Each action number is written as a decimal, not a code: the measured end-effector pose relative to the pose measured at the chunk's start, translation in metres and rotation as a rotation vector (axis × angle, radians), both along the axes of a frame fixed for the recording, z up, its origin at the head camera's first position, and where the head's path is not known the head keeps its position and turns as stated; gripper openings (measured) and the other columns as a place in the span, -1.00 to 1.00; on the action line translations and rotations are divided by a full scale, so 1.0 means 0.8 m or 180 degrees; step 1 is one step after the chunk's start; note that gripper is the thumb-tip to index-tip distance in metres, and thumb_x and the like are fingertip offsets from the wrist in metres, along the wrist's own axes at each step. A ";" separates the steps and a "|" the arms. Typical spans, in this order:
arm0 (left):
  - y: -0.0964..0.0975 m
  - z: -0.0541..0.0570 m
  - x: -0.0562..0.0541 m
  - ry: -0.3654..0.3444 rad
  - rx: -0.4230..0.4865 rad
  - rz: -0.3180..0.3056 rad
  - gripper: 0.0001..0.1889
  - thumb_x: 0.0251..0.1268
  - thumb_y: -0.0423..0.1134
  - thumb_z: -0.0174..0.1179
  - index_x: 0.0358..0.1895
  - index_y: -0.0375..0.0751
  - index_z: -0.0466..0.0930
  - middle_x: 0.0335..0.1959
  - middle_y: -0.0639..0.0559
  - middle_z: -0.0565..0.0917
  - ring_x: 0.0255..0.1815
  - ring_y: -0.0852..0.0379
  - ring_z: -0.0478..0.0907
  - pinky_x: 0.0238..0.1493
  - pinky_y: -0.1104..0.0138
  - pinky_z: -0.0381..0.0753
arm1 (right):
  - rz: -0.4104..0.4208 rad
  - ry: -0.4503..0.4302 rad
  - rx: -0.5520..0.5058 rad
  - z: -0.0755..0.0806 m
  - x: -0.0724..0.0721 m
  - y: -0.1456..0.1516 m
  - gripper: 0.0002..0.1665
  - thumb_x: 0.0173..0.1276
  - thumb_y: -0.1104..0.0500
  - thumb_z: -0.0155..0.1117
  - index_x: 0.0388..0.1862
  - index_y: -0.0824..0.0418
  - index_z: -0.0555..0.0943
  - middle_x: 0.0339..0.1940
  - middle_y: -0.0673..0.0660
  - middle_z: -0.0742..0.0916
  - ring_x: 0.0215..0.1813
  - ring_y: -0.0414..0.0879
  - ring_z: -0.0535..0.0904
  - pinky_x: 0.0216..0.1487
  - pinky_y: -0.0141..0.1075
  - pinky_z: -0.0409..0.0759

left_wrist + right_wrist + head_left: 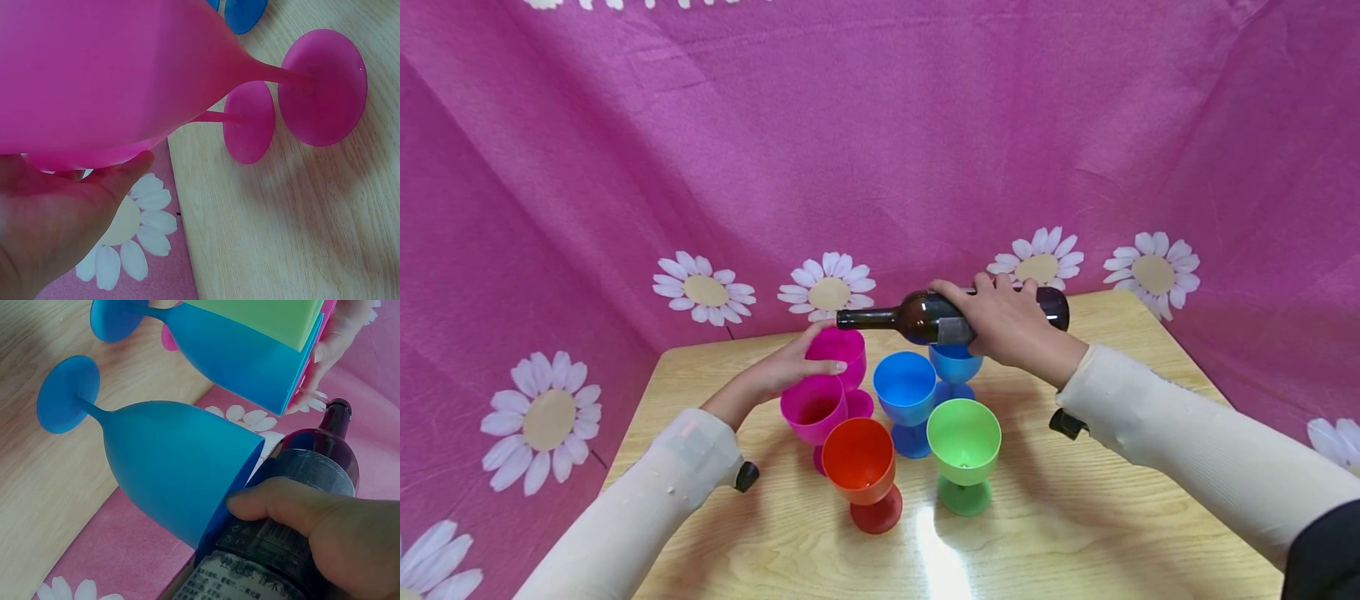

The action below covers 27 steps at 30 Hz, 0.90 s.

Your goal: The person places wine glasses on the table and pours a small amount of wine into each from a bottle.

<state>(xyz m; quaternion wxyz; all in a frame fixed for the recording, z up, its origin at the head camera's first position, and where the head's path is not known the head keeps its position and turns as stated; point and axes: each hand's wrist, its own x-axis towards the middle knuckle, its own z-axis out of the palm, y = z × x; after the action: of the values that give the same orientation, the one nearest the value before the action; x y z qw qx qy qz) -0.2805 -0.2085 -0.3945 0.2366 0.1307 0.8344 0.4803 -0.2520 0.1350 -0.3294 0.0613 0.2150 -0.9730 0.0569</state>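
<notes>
My right hand point(1015, 327) grips a dark glass wine bottle point(917, 317) round its body from above. The bottle lies almost level, neck to the left, its mouth over the rim of the far pink goblet point(850, 354). Around that goblet's bowl my left hand point(781, 367) holds on, thumb in front and fingertips at the rear rim. A nearer pink goblet point(797, 429) stands close by, dark red showing inside it; its bowl fills much of the left wrist view. Beneath the bottle's body is the far blue goblet point(175, 462), its rim partly hidden in the head view.
A second blue goblet point(904, 387) stands mid-table, with an orange-red goblet point(859, 458) and a light green goblet point(964, 446) nearer the front. They crowd together on the wooden table point(1075, 533). A pink daisy-printed cloth point(925, 150) hangs behind and at the sides.
</notes>
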 end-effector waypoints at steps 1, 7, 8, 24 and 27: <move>0.000 0.000 0.000 0.0004 0.0003 -0.0003 -0.04 0.39 -0.02 0.31 0.68 0.12 -0.16 0.52 -0.24 0.25 0.50 -0.27 0.26 0.33 -0.09 0.55 | 0.0003 0.0002 0.0000 0.000 0.000 0.000 0.15 0.03 0.17 0.71 0.54 -0.27 0.30 -0.01 0.33 0.59 0.07 0.33 0.49 -0.05 0.25 0.38; -0.001 -0.001 -0.001 0.0008 -0.0007 0.0007 -0.02 0.39 -0.02 0.32 0.68 0.13 -0.16 0.56 -0.23 0.18 0.53 -0.28 0.19 0.36 -0.13 0.50 | 0.0026 0.0012 0.0010 0.000 0.001 -0.001 0.15 0.02 0.17 0.72 0.53 -0.27 0.30 -0.01 0.33 0.59 0.07 0.32 0.49 -0.05 0.23 0.38; -0.001 -0.001 -0.001 0.0004 -0.0008 0.0011 -0.03 0.39 -0.03 0.32 0.68 0.13 -0.16 0.56 -0.23 0.18 0.54 -0.28 0.19 0.37 -0.13 0.50 | 0.0025 0.0009 0.0011 0.001 0.001 -0.001 0.15 0.02 0.17 0.72 0.53 -0.27 0.30 -0.01 0.33 0.59 0.07 0.32 0.49 -0.04 0.24 0.38; -0.002 -0.004 -0.003 -0.0005 -0.0017 0.0019 -0.01 0.39 -0.01 0.33 0.69 0.14 -0.18 0.57 -0.23 0.16 0.54 -0.29 0.18 0.37 -0.13 0.49 | 0.0009 -0.0007 0.0010 -0.001 0.002 -0.001 0.15 0.03 0.17 0.71 0.54 -0.27 0.30 0.00 0.32 0.59 0.07 0.32 0.49 -0.04 0.25 0.38; -0.002 -0.004 -0.003 0.0005 -0.0011 0.0006 -0.01 0.39 -0.01 0.33 0.69 0.13 -0.18 0.57 -0.23 0.17 0.54 -0.28 0.19 0.38 -0.14 0.48 | 0.0007 -0.0009 0.0021 0.000 0.002 -0.001 0.15 0.03 0.17 0.71 0.54 -0.27 0.30 0.00 0.33 0.59 0.07 0.32 0.49 -0.04 0.26 0.39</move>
<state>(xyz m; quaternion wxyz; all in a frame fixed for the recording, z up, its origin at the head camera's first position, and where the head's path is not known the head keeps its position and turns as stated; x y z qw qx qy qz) -0.2828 -0.2104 -0.3976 0.2357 0.1298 0.8356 0.4790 -0.2506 0.1343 -0.3295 0.0591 0.2161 -0.9731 0.0541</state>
